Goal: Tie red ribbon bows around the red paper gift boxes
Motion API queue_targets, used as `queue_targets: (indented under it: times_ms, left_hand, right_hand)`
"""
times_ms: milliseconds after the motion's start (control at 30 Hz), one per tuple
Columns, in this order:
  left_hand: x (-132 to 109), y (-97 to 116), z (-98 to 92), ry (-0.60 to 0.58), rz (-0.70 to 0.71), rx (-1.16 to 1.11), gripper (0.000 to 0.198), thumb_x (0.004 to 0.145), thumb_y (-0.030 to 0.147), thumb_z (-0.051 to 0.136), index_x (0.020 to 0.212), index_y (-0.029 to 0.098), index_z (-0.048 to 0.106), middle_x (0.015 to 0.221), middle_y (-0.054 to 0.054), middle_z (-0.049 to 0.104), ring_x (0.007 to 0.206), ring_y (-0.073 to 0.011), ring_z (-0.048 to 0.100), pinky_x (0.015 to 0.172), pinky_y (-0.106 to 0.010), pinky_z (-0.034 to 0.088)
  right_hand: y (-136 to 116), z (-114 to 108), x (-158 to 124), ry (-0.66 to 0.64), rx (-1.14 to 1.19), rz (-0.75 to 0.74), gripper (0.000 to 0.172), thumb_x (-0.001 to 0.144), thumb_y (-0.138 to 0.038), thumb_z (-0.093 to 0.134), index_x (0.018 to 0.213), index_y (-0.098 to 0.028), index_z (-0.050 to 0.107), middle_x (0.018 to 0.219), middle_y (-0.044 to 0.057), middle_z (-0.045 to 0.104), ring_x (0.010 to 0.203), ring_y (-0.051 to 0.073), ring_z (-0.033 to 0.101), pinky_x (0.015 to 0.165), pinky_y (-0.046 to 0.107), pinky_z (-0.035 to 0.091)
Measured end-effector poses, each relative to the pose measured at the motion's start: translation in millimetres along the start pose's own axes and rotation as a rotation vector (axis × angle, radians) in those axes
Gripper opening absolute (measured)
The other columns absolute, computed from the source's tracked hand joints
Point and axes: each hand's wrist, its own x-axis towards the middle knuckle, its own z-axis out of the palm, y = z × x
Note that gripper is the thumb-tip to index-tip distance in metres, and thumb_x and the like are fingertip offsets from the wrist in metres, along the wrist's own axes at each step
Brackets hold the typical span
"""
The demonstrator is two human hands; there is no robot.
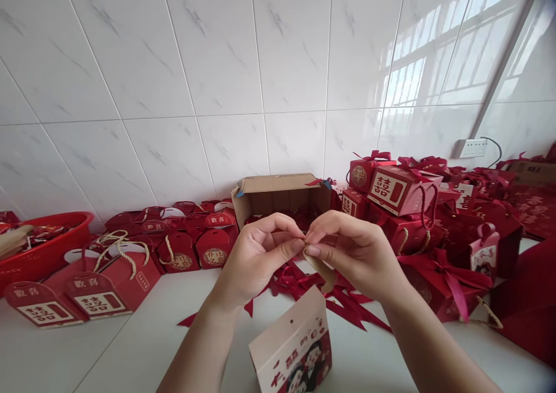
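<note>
Both hands are raised at the centre, their fingertips meeting. A beige-gold ribbon [325, 272] hangs down from the pinched fingers of my right hand [354, 251]. My left hand [260, 257] is closed too, thumb and forefinger pressed together at the ribbon's upper end, which the fingertips mostly cover. Below the hands, a paper gift box [299, 349] with a pale top flap, a small punched hole and a printed cartoon couple stands on the white table [174, 323]. Behind it lies a loose pile of dark red ribbons [347, 309], partly covered by the hands.
An open cardboard carton [282, 183] stands against the tiled wall. Red gift boxes with rope handles [98, 303] and a red plastic basin [47, 254] are at left. Stacked red boxes with bows [402, 190] crowd the right. A power strip [471, 148] is on the wall.
</note>
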Motion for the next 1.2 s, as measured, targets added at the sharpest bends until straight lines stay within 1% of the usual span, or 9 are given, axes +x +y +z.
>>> queue_targets:
  times_ms: [200,300,533,700,833,933,1067,1133,1200]
  left_hand:
    - [0,0,0.6,-0.088,0.019,-0.038,0.006,0.080,0.019,0.069,0.075,0.020,0.067,0.079,0.001,0.052,0.067,-0.0075,0.050,0.057,-0.019,0.043]
    - [-1,3,-0.5,-0.098,0.001,-0.003,0.006,0.080,0.019,0.070,0.074,0.020,0.067,0.080,0.001,0.051,0.067,-0.0077,0.051,0.057,-0.019,0.043]
    - [-8,15,-2.1,-0.082,-0.066,0.255,0.007,0.081,0.023,0.068,0.078,0.018,0.064,0.077,0.001,0.053,0.063,-0.0076,0.050,0.055,-0.019,0.041]
    - [-11,18,0.9,-0.113,-0.084,0.309,0.014,0.084,0.027,0.063,0.076,0.018,0.057,0.070,0.002,0.050,0.058,-0.0077,0.046,0.049,-0.019,0.037]
    - [-13,20,4.4,-0.079,-0.028,0.387,0.015,0.086,0.028,0.060,0.076,0.017,0.057,0.074,0.000,0.051,0.061,-0.0093,0.048,0.051,-0.020,0.039]
    - [-13,25,7.0,-0.061,-0.046,0.406,0.016,0.088,0.029,0.058,0.077,0.017,0.055,0.073,0.000,0.051,0.062,-0.0096,0.048,0.053,-0.020,0.040]
    - [-17,31,4.6,-0.065,-0.140,0.444,0.020,0.090,0.039,0.052,0.090,0.019,0.057,0.079,-0.001,0.057,0.072,-0.0128,0.055,0.061,-0.022,0.045]
    - [-24,33,0.6,-0.094,-0.221,0.582,0.025,0.089,0.043,0.051,0.103,0.024,0.056,0.092,-0.002,0.062,0.083,-0.0163,0.059,0.069,-0.025,0.048]
    - [-33,31,-2.5,-0.185,-0.323,0.789,0.039,0.080,0.046,0.062,0.114,0.028,0.054,0.107,-0.003,0.064,0.094,-0.0214,0.061,0.077,-0.029,0.049]
  right_hand:
    - [2,-3,0,-0.141,0.361,0.186,0.010,0.075,-0.023,0.075,0.076,-0.019,0.065,0.077,0.001,0.061,0.070,0.012,0.058,0.061,0.025,0.051]
    - [3,-3,1,-0.188,0.430,0.254,0.011,0.074,-0.022,0.075,0.074,-0.019,0.065,0.074,0.000,0.060,0.067,0.011,0.056,0.059,0.024,0.049]
    - [1,-4,0,-0.262,0.477,0.309,0.007,0.076,-0.015,0.072,0.076,-0.016,0.065,0.069,-0.001,0.058,0.059,0.007,0.053,0.053,0.019,0.046]
    - [-2,-3,-2,-0.243,0.468,0.306,0.008,0.076,-0.015,0.072,0.075,-0.016,0.064,0.070,-0.001,0.059,0.062,0.009,0.055,0.056,0.021,0.047]
    - [-3,0,-2,-0.210,0.468,0.277,0.008,0.077,-0.016,0.071,0.076,-0.016,0.063,0.070,0.000,0.059,0.062,0.009,0.054,0.055,0.021,0.047]
    - [-3,2,-1,-0.187,0.493,0.270,0.010,0.076,-0.017,0.072,0.075,-0.016,0.063,0.069,-0.001,0.057,0.059,0.008,0.052,0.053,0.020,0.045]
    - [-6,-4,-2,-0.180,0.506,0.251,0.007,0.078,-0.015,0.071,0.078,-0.017,0.064,0.071,0.000,0.057,0.060,0.008,0.050,0.053,0.020,0.043]
    - [-10,-14,-5,-0.134,0.488,0.211,0.007,0.079,-0.015,0.070,0.080,-0.019,0.065,0.074,0.001,0.057,0.063,0.009,0.051,0.053,0.020,0.042]
    - [-16,-26,-8,-0.078,0.485,0.145,0.009,0.078,-0.016,0.070,0.081,-0.021,0.064,0.075,0.001,0.055,0.065,0.010,0.050,0.053,0.021,0.041]
